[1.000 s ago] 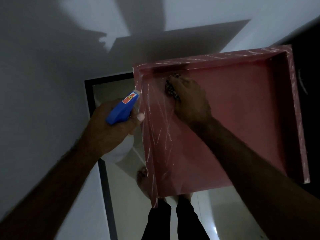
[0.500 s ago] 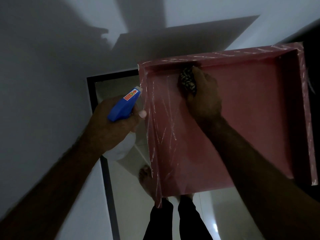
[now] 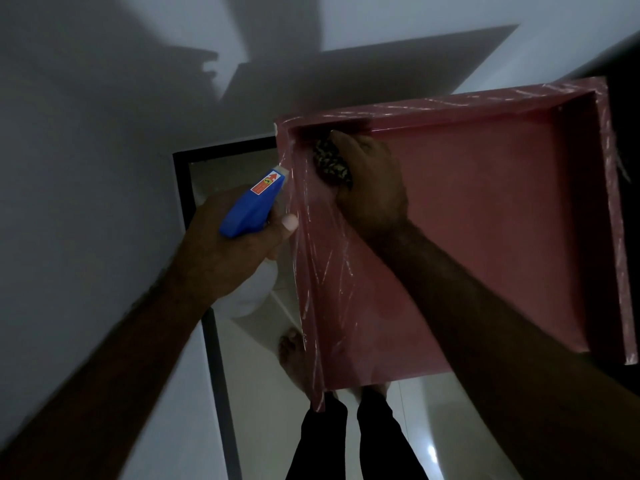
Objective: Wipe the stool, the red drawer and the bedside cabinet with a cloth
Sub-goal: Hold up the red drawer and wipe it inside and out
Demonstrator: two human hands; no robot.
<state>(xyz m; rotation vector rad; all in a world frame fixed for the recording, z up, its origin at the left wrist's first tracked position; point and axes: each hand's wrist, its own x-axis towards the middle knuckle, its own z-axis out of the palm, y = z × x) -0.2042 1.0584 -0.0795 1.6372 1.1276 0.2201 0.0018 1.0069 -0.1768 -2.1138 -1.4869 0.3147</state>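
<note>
The right hand [image 3: 374, 181] gripped the patterned cloth [image 3: 330, 162] in the far-left inner corner of the red drawer [image 3: 485, 209]; the left hand [image 3: 225, 251] clasped a blue spray bottle [image 3: 252, 206] just outside its left wall. Dim light perhaps hid residue in the seam — firm, overlapping strokes outward would suit.

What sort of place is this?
Likely a dimly lit room in a home: plain white wall, glossy pale floor tiles, and a red drawer that a barefoot person wipes with a cloth.
</note>
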